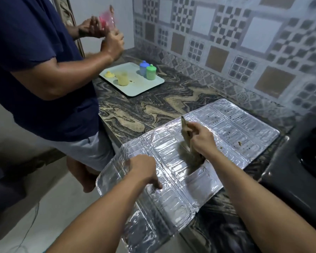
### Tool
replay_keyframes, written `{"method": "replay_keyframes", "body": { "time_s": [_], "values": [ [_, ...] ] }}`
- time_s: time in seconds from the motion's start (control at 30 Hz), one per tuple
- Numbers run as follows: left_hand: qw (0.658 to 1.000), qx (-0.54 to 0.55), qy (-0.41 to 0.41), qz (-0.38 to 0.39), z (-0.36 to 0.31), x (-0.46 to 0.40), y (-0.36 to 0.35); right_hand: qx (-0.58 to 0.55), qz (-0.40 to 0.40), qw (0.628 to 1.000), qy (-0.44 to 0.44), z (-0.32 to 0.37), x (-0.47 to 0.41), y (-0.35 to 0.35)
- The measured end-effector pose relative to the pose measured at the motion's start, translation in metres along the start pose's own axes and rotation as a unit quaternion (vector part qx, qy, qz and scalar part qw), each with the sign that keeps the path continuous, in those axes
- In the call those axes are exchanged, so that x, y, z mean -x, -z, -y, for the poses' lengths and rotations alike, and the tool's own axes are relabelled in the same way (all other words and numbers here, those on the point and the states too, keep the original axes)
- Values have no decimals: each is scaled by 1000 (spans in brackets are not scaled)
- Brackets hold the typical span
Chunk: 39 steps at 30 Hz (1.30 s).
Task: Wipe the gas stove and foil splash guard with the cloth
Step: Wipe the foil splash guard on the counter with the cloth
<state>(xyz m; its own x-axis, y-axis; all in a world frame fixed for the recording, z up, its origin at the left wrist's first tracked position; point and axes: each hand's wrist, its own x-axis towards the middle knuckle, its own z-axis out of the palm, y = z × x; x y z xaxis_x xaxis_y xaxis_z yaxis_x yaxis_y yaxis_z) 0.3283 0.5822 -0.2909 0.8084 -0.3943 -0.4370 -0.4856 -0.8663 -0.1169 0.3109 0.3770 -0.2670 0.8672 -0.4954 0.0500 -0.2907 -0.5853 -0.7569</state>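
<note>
So the foil splash guard is lying unfolded flat on the marble counter, with one end hanging off the front edge. The left hand is pressing down on it near that overhang, fingers curled, holding nothing. The right hand is gripping the brownish cloth bunched up against the middle panel.

My guess is this thing is super light, thin and crinkly, bending at the fold lines, so it's probably going to slide or buckle unless it's pinned flat. Better holding it by the flat panels, not the thin edges. The far panel is still showing brown specks.

The gas stove is sitting just beside it on the right.

Further back a tray is holding a blue jar and a green jar, both lidded, plus an open yellowish cup; can't tell what's inside any of them.
</note>
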Motion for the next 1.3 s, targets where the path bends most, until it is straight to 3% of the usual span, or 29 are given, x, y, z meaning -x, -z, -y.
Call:
{"method": "replay_keyframes", "body": {
  "time_s": [0.07,0.1,0.17,0.23,0.3,0.37,0.4,0.53,0.63,0.73,0.83,1.0,1.2,1.3],
  "values": [
    [1000,-6,-10,1,0,5,5,-177,16,981,-76,15,4,15],
    [1000,-6,-13,-3,1,7,6,-274,42,953,-124,18,6,21],
    [1000,-6,-13,-14,2,8,5,-355,81,911,-195,14,13,28],
    [999,1,-10,-30,2,9,4,-193,49,954,-224,1,17,29],
    [999,-4,-12,-41,2,10,2,-3,-80,969,-235,-14,24,30],
    [999,-7,-16,-31,1,9,5,20,-160,967,-195,-17,35,32],
    [1000,-4,-15,-23,1,7,7,29,-162,975,-152,-17,39,30],
    [1000,-2,-10,-30,3,-2,21,109,-51,993,-15,-19,62,4],
    [997,13,0,-73,2,-11,24,280,62,956,66,-23,76,-27],
    [996,76,-33,-13,0,-22,14,339,153,927,48,-35,80,-49],
    [993,104,-54,15,5,-31,5,362,152,919,13,-55,69,-46],
    [991,119,-62,20,9,-36,-3,352,111,922,-118,-76,47,-15],
    [991,113,-65,13,18,-40,-5,345,107,933,-5,-55,97,-51],
    [992,111,-60,3,20,-38,-4,366,101,925,-6,-69,80,-38]
  ]
}}
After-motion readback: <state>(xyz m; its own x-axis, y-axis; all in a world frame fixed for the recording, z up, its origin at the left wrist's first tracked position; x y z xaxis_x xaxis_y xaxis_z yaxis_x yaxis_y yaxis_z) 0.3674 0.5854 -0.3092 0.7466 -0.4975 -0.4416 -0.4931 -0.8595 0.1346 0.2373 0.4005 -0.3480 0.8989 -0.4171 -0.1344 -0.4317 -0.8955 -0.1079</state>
